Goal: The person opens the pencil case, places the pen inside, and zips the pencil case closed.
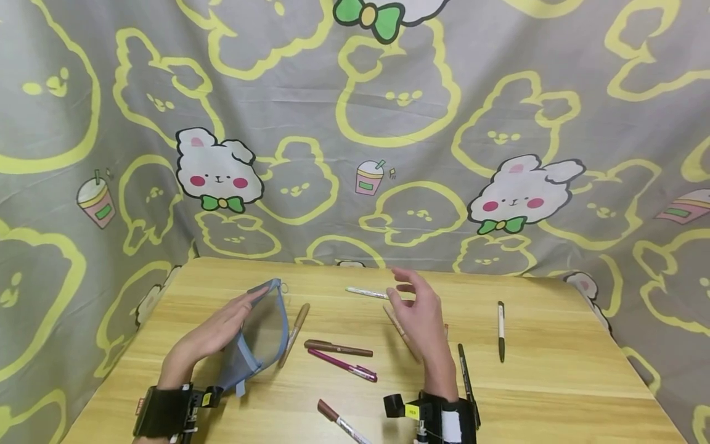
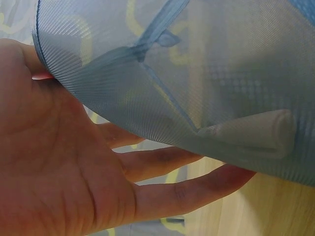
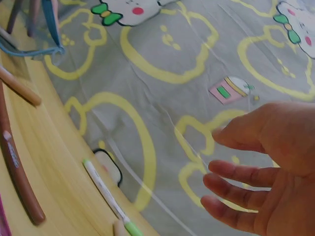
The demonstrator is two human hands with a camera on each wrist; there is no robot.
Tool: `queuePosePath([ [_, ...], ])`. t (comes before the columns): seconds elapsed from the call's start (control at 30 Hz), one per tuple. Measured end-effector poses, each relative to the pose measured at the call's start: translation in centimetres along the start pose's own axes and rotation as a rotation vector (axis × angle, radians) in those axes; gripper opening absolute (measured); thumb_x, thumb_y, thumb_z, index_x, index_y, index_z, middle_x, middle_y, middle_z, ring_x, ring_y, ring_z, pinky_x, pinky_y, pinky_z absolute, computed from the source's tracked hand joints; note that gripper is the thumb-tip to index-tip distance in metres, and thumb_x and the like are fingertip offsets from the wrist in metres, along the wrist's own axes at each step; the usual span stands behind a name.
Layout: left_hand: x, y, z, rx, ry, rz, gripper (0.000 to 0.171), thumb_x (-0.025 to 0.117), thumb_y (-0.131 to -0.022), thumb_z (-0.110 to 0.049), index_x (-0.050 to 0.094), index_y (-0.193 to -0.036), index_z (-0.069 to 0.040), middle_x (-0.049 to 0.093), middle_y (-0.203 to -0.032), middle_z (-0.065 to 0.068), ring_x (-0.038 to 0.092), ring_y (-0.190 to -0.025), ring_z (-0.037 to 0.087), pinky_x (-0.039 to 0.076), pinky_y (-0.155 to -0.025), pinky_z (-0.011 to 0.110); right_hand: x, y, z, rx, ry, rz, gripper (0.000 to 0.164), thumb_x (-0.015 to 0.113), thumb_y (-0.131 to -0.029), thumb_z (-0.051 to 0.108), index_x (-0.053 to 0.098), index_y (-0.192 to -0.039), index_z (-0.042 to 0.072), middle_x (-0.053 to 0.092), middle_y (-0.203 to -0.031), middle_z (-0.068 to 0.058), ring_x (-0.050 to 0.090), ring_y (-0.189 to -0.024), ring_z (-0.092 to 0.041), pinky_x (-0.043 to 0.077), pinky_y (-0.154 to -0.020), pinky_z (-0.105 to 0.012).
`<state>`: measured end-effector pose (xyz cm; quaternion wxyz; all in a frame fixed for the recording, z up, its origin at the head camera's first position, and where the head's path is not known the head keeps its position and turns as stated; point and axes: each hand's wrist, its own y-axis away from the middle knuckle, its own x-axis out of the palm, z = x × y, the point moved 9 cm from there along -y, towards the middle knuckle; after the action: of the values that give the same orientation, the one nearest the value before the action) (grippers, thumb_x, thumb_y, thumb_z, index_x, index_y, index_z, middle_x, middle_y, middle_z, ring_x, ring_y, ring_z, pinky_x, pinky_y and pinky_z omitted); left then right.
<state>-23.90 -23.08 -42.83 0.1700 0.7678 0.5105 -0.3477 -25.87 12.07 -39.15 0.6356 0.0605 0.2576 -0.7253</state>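
Observation:
My left hand (image 1: 222, 324) holds a blue mesh pouch (image 1: 263, 327) at its upper edge, the pouch's mouth gaping to the right. In the left wrist view, the fingers of my left hand (image 2: 98, 167) reach behind the grey-blue mesh (image 2: 162, 98). A pale cylindrical thing (image 2: 266, 132) shows through the mesh. Above the table, my right hand (image 1: 418, 314) holds nothing, its fingers loosely bent and spread from the thumb. Close by its fingertips lies a white pen with green ends (image 1: 366, 292). A tan pen (image 1: 396, 324) is partly hidden behind the same hand.
An ochre marker (image 1: 294, 336) lies beside the pouch. Mid-table are a brown marker (image 1: 338, 348) and a magenta pen (image 1: 344, 365), with a brown-capped marker (image 1: 341, 422) nearer. A black pen (image 1: 466, 376) and a white-and-black pen (image 1: 501, 332) lie rightward. A patterned curtain (image 1: 310, 123) encloses the wooden table (image 1: 554, 370).

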Motion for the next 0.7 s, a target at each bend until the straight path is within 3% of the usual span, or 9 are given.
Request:
queuePosePath([
  [0.2, -0.1, 0.0, 0.1, -0.01, -0.007, 0.001, 0.051, 0.02, -0.114, -0.019, 0.032, -0.158, 0.003, 0.028, -0.16, 0.032, 0.02, -0.145, 0.059, 0.016, -0.113, 0.075, -1.6, -0.2, -1.6, 0.026, 0.068, -0.035, 0.039, 0.07, -0.096, 0.005, 0.064, -0.135, 0.004, 0.064, -0.13, -0.019, 0.064, -0.118, -0.038, 0.058, -0.09, -0.051],
  [0.4, -0.2, 0.0, 0.2, -0.026, -0.016, 0.002, 0.051, 0.02, -0.114, -0.02, 0.032, -0.159, 0.002, 0.028, -0.161, 0.032, 0.02, -0.146, 0.058, 0.016, -0.113, 0.074, -2.1, -0.1, -2.6, 0.04, 0.1, -0.018, 0.039, 0.07, -0.096, 0.005, 0.064, -0.134, 0.002, 0.063, -0.13, -0.022, 0.063, -0.117, -0.042, 0.057, -0.089, -0.052],
  [0.7, -0.2, -0.1, 0.1, -0.008, -0.008, 0.001, 0.05, 0.02, -0.114, -0.018, 0.033, -0.157, 0.005, 0.03, -0.16, 0.032, 0.023, -0.145, 0.057, 0.019, -0.114, 0.072, -0.4, 0.6, -5.4, 0.242, 0.198, 0.131, 0.041, 0.068, -0.097, 0.009, 0.062, -0.136, 0.0, 0.063, -0.128, -0.026, 0.065, -0.111, -0.04, 0.056, -0.086, -0.052],
])
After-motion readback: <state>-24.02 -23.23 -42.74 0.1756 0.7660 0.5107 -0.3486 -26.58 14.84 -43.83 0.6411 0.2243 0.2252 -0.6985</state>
